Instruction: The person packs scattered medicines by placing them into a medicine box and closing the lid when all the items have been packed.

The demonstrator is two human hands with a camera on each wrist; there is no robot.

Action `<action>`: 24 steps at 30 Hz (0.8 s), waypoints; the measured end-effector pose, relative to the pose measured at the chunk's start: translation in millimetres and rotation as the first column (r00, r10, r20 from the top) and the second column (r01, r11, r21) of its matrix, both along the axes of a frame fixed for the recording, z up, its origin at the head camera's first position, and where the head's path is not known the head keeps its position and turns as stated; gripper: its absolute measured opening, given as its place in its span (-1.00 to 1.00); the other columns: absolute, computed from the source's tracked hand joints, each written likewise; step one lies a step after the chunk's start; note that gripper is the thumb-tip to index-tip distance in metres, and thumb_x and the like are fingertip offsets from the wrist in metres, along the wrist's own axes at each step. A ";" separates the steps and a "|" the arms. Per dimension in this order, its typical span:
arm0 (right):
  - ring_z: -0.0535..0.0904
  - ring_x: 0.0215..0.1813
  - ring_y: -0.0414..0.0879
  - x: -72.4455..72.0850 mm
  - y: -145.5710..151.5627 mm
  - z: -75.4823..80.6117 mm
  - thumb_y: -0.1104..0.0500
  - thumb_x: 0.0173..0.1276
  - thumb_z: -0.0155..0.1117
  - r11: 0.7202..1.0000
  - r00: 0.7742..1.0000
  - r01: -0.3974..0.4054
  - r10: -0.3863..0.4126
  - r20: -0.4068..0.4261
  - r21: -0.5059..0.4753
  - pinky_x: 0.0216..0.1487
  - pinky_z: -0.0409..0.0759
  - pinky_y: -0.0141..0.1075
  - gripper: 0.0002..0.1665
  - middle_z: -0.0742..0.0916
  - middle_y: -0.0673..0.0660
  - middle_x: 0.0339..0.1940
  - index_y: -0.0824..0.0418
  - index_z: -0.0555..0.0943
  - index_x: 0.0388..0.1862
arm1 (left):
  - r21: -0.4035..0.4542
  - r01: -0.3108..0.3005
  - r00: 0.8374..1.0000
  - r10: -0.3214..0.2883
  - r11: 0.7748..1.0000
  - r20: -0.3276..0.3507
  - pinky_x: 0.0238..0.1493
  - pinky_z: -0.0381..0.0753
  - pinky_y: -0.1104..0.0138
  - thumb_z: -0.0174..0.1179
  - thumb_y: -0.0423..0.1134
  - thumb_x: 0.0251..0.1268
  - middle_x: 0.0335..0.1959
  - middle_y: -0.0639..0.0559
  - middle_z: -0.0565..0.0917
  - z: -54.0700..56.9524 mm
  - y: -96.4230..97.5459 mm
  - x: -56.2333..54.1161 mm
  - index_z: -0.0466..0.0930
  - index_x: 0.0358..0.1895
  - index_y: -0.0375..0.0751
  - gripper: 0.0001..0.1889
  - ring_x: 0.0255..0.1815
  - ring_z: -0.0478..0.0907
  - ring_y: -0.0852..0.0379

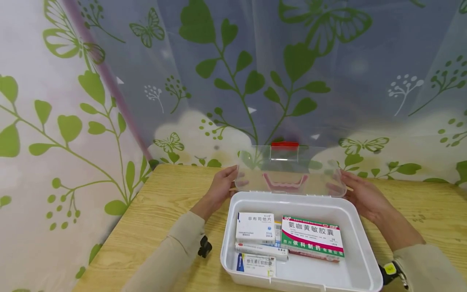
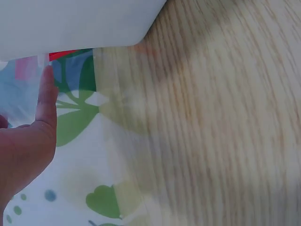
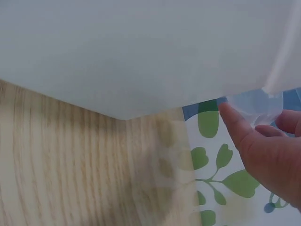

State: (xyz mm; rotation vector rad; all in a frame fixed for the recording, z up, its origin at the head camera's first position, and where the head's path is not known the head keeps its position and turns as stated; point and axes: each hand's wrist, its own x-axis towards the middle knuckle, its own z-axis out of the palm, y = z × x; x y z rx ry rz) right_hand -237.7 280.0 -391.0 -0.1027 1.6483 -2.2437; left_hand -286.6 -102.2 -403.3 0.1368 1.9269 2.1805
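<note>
A white plastic storage box [image 1: 354, 259] stands on the table, its clear lid [image 1: 315, 180] tilted up at the far side. My left hand [image 1: 218, 188] holds the lid's left edge, with fingers showing through the plastic. At the lid's right edge, my right hand [image 1: 366, 198] grips in the same way. The lid carries a red latch [image 1: 284, 145] and a pink handle [image 1: 285, 185]. Inside the box lie a green, white and red medicine carton [image 1: 312, 236], a white carton [image 1: 255, 228], a slim carton [image 1: 261, 250] and a vitamin E carton [image 1: 256, 265].
Under the box is a wood-grain table [image 1: 171, 202]. A curtain [image 1: 233, 81] with green leaves and butterflies hangs right behind the lid and along the left side. Part of another carton [image 1: 278, 233] shows between the larger ones.
</note>
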 end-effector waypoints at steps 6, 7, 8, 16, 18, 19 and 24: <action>0.58 0.08 -0.24 -1.4 0.5 2.3 0.13 0.54 -0.05 1.000 0.990 0.010 -0.013 -0.143 -0.027 0.01 0.58 -0.34 -0.17 0.63 -0.20 0.06 0.28 -0.25 0.54 | 0.023 -0.026 0.995 0.028 0.999 -0.096 -0.27 0.67 0.31 -0.12 -0.29 0.54 0.28 -0.24 0.42 7.3 1.2 2.1 0.18 0.43 -0.29 -0.53 0.12 0.51 -0.14; 0.57 0.09 -0.25 -2.2 0.6 2.5 0.15 0.55 -0.06 1.000 0.982 0.009 -0.011 -0.188 -0.016 0.02 0.56 -0.37 -0.20 0.62 -0.18 0.08 0.32 -0.23 0.53 | 0.023 -0.029 0.993 0.032 0.999 -0.114 -0.24 0.67 0.28 -0.11 -0.30 0.54 0.28 -0.24 0.42 8.8 1.2 2.2 0.19 0.43 -0.29 -0.54 0.12 0.51 -0.15; 0.56 0.09 -0.25 -3.0 0.9 2.7 0.16 0.55 -0.07 1.000 0.974 0.008 -0.009 -0.228 -0.005 0.04 0.55 -0.39 -0.22 0.62 -0.17 0.10 0.34 -0.21 0.52 | 0.020 -0.031 0.991 0.034 0.999 -0.133 -0.21 0.67 0.25 -0.11 -0.30 0.53 0.28 -0.25 0.42 10.5 1.2 2.3 0.20 0.42 -0.29 -0.54 0.11 0.52 -0.14; 0.55 0.11 -0.28 -1.8 2.2 8.5 0.22 0.54 -0.06 0.998 0.937 0.052 -0.034 -0.348 0.043 0.04 0.52 -0.44 -0.35 0.53 -0.17 0.20 0.18 0.04 0.54 | -0.016 -0.072 0.973 0.067 0.997 -0.219 -0.10 0.64 0.21 -0.08 -0.36 0.50 0.29 -0.27 0.41 22.1 0.9 5.3 0.23 0.41 -0.30 -0.54 0.13 0.51 -0.14; 0.55 0.10 -0.30 0.6 1.6 11.5 0.21 0.52 -0.02 0.995 0.934 0.079 -0.053 -0.352 0.058 0.04 0.53 -0.44 -0.35 0.51 -0.18 0.21 0.15 0.08 0.53 | -0.037 -0.093 0.967 0.081 0.995 -0.243 -0.09 0.63 0.21 -0.05 -0.36 0.49 0.26 -0.24 0.44 24.4 -0.1 7.2 0.26 0.40 -0.28 -0.55 0.13 0.52 -0.12; 0.55 0.10 -0.30 1.8 1.3 13.0 0.20 0.52 0.00 0.993 0.933 0.094 -0.064 -0.355 0.069 0.03 0.53 -0.44 -0.35 0.50 -0.17 0.22 0.13 0.11 0.53 | -0.042 -0.099 0.963 0.085 0.994 -0.257 -0.08 0.63 0.21 -0.03 -0.36 0.48 0.26 -0.24 0.45 25.3 -0.6 7.8 0.28 0.39 -0.27 -0.55 0.12 0.53 -0.12; 0.54 0.10 -0.34 7.9 0.2 19.2 0.18 0.49 0.05 0.980 0.918 0.157 -0.099 -0.384 0.122 0.02 0.52 -0.47 -0.33 0.45 -0.11 0.32 0.13 0.13 0.52 | -0.079 -0.134 0.943 0.102 0.988 -0.318 -0.09 0.63 0.21 0.03 -0.38 0.44 0.18 -0.22 0.53 29.7 -3.6 11.6 0.35 0.35 -0.26 -0.56 0.08 0.56 -0.09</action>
